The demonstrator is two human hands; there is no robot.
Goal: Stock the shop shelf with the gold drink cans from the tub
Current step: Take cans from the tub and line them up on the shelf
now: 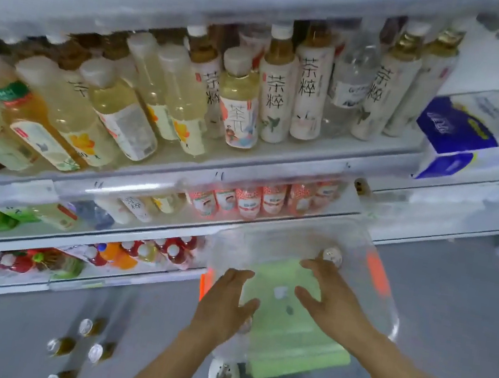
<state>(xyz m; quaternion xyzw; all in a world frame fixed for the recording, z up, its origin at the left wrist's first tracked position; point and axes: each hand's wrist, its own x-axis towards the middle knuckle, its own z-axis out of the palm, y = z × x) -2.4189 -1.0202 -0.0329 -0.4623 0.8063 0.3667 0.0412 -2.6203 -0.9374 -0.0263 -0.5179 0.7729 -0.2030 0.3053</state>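
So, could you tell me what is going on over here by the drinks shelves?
A person is restocking drinks. Both hands reach down into a clear plastic tub on the floor by the shelves: the left hand and the right hand are open and hold nothing. One gold can stands in the tub just beyond the right hand's fingers. Four more cans stand on the grey floor to the left. The shelves above are full of bottled drinks.

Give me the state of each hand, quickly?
Left hand: open, fingers spread, holding nothing.
Right hand: open, reaching into the clear plastic tub, holding nothing.
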